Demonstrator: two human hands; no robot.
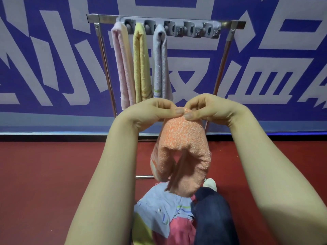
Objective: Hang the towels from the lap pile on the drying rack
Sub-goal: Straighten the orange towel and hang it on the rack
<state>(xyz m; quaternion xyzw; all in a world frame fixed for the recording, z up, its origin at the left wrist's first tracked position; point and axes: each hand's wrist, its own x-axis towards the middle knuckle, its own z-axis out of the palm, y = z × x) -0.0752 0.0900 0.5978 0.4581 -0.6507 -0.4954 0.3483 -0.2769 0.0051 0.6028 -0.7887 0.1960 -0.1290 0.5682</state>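
Three towels already hung on the drying rack (106,19) in the head view, near the top middle of the frame. A pink towel (122,68), a yellow towel (140,64) and a pale grey towel (160,64) hung side by side. Each one was tucked by its top into the grey clip strip (194,27). The strip ran on to the right with more slots.

Both hands were up in the middle of the frame, very close together. The left hand (155,110) pinched the top of the orange towel (180,147) between thumb and fingers. The right hand (207,108) pinched it just beside, so the two thumbs nearly met. The orange towel hung down from the hands, soft and folded over. Its low end reached the lap pile (159,209) at the bottom middle of the frame. That pile showed light blue, pink-red and a bit of yellow cloth. A dark blue leg (212,218) lay just to the right of the pile.

It looked like the fourth towel was being made ready, with a small bit of its top bunched up. The hands were well below the clip strip, so the towel had not gone on the rack yet.

The next move would likely need both hands to lift the towel up and forward. They would aim for the slot just right of the pale grey towel and push the pinched bit in. The pinch would have to be tight, because a floppy towel can slip out easily.
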